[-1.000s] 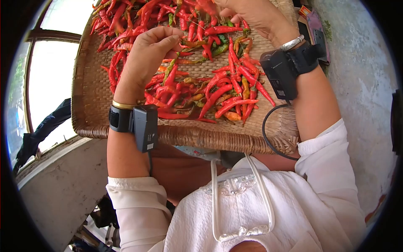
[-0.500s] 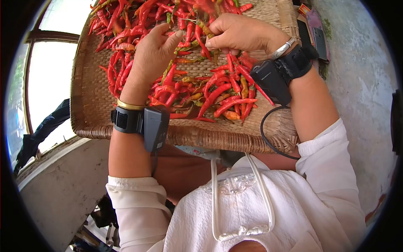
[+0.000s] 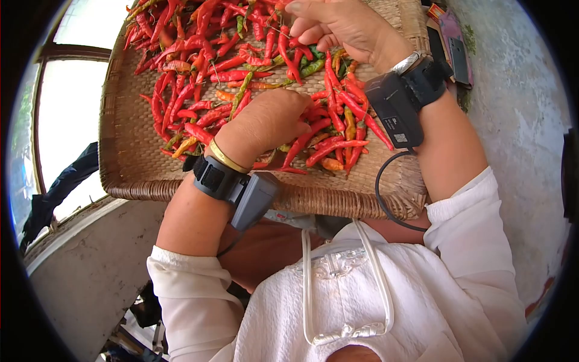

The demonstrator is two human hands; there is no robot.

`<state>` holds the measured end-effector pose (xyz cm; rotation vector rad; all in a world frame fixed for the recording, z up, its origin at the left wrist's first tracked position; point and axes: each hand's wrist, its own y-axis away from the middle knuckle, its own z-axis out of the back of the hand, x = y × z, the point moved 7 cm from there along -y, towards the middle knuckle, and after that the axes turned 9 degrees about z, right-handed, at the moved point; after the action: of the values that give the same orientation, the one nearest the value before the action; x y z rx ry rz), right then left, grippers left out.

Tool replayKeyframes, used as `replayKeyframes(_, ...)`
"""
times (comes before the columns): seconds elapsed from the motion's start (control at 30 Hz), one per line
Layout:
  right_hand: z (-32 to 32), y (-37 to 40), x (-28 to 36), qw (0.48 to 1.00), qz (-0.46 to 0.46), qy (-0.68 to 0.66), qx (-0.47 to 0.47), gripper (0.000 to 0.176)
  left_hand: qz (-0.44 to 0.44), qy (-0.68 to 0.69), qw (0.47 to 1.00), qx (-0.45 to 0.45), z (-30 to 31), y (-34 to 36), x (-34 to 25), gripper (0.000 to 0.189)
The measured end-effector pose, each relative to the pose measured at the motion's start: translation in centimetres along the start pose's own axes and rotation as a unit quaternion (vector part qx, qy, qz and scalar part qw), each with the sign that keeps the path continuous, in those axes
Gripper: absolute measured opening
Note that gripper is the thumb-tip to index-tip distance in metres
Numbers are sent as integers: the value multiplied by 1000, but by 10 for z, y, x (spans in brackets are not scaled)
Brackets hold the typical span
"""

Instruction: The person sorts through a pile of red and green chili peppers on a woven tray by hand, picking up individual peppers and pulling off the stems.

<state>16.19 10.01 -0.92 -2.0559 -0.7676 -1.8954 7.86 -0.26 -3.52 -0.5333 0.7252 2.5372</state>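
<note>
Red chili peppers [image 3: 232, 76], with some green and orange ones among them, are spread over a woven basket tray [image 3: 136, 163]. My left hand [image 3: 265, 123] is lowered over the nearer chilies, back of the hand up. Its fingertips are hidden behind the hand, so any hold on a chili does not show. Above the far part of the pile is my right hand [image 3: 347, 31], fingers loosely bent and apart, with no chili visible in them. A cluster of long red chilies [image 3: 341, 145] lies just right of my left hand.
The tray's thick braided rim [image 3: 313, 202] runs along my lap. A black cable [image 3: 379, 187] loops from the right wrist device [image 3: 392, 111] over the tray's near right corner. To the right, a phone [image 3: 458, 57] lies beside the tray. A window [image 3: 72, 114] is at left.
My left hand has moved down and right onto the nearer chilies. My right hand has shifted up and away, its pinch on a greenish chili opened.
</note>
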Motion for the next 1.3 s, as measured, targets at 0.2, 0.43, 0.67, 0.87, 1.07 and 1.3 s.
replayKeyframes(0.2,-26,4,-1,981,73,176,27,23,33,-60,998,6,-3,-3,1,31)
replayKeyframes(0.43,-38,6,-15,968,82,222,89,23,13,-100,995,-7,-6,-6,2,18)
replayKeyframes(0.67,-44,7,-15,891,124,394,187,22,59,81,991,-93,36,1,29,17)
replayKeyframes(0.87,-45,11,-11,891,153,367,219,21,111,216,962,-121,61,10,54,19)
replayKeyframes(1.07,-29,6,-20,870,82,433,223,18,172,11,953,-251,85,28,62,30)
replayKeyframes(1.3,10,-8,42,981,185,32,-53,22,185,-85,973,-105,44,22,68,29)
